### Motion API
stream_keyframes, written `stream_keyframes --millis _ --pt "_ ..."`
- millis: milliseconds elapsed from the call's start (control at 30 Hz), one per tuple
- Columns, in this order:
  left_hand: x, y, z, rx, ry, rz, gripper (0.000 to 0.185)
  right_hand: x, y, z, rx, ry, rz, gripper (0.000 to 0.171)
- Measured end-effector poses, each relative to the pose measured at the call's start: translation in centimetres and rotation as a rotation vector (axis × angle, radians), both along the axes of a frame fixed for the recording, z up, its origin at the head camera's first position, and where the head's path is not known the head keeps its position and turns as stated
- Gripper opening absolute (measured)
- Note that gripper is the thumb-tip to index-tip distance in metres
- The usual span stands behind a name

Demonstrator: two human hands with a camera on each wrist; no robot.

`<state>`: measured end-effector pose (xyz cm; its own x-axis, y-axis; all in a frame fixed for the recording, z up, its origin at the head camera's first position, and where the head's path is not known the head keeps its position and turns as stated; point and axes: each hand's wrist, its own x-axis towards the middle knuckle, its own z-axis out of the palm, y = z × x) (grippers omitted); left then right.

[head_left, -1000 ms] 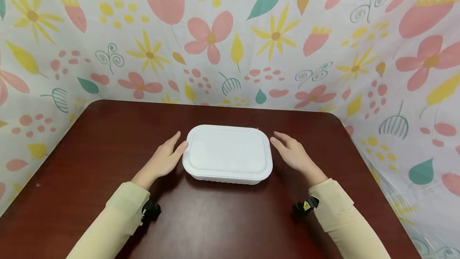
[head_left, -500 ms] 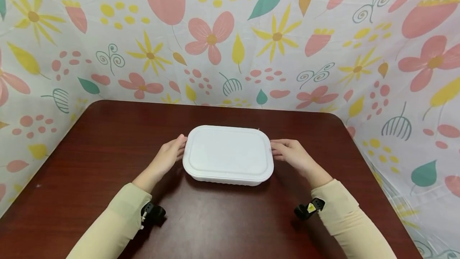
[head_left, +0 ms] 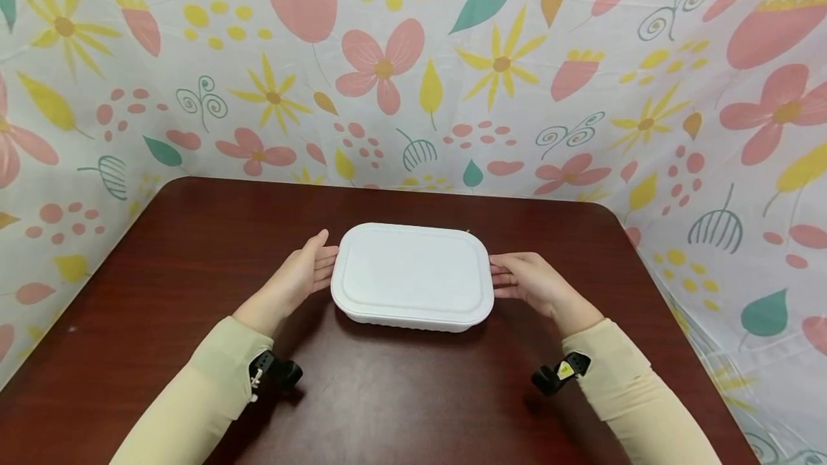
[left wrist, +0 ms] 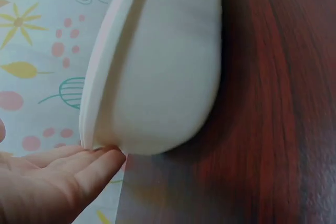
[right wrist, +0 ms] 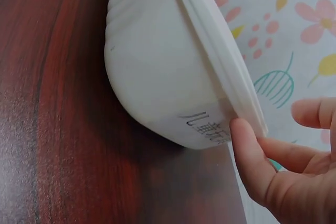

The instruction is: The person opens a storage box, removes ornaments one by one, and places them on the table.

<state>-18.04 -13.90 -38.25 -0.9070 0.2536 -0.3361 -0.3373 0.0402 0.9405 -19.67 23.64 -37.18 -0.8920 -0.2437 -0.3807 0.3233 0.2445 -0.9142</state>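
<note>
A white lidded box [head_left: 413,275] with rounded corners sits on the brown table, its lid on. At its left end my left hand [head_left: 297,278] touches the side with fairly straight fingers, the thumb raised. The left wrist view shows those fingertips [left wrist: 113,156] under the lid's rim. My right hand [head_left: 533,282] touches the opposite end. In the right wrist view, its fingertips [right wrist: 241,129] meet the underside of the rim, next to a label [right wrist: 205,124] with dark handwriting, and the thumb stands apart from the box.
The dark red-brown table [head_left: 413,393] has a rounded far edge against a white curtain [head_left: 413,149] printed with flowers and leaves. A black wrist camera sits at each cuff, one left camera [head_left: 278,372] and one right camera [head_left: 555,375].
Both hands have come in to the ends of the box, their fingers going lower against its sides below the lid. The left thumb has lifted off the lid's edge. The box stays in place.
</note>
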Motion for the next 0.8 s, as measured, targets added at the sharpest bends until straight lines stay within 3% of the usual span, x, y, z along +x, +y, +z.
stream_keyframes --millis 300,600,800 --pt "-0.8 0.6 0.5 0.032 -0.028 -0.030 0.079 -0.7 -0.4 0.4 0.058 0.027 -0.020 0.048" --pt "-1.2 1.0 0.9 0.010 -0.049 -0.025 0.081 -0.7 -1.1 1.2 0.210 0.036 -0.044 0.053" --pt "-1.3 1.2 1.5 0.007 -0.063 -0.022 0.082 -0.8 -1.4 1.7 0.211 0.038 -0.061 0.050"
